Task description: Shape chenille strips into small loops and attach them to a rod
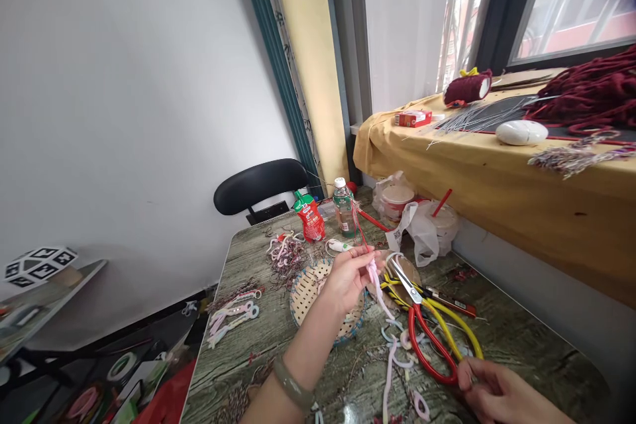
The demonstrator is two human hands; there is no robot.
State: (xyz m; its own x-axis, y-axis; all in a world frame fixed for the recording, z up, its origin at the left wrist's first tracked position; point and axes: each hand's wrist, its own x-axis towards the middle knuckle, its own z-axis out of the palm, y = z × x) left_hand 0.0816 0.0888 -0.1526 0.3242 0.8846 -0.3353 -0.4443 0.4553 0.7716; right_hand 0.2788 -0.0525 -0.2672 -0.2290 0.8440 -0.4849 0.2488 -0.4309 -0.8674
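Observation:
Above the middle of the table, my left hand (350, 278) pinches a pale pink cord (380, 295) that hangs down towards the tabletop. A thin red string (362, 235) rises from the same fingertips. My right hand (499, 391) is low at the right, its thumb and fingers closed together; what they hold, if anything, I cannot make out. Just beyond those fingers lie red-handled scissors (432, 348) and a yellow-handled pair (460, 328). Pastel cord pieces (390, 377) are scattered between the hands. Partly behind my left forearm is a round woven tray (301, 291).
A red pouch (311, 218) and a plastic bottle (342, 209) stand at the back, near bagged cups (440, 222). Cord bundles (285, 255) and looped pieces (238, 311) lie at the left. Dark red yarn (591, 93) covers part of the yellow-draped ledge (477, 175).

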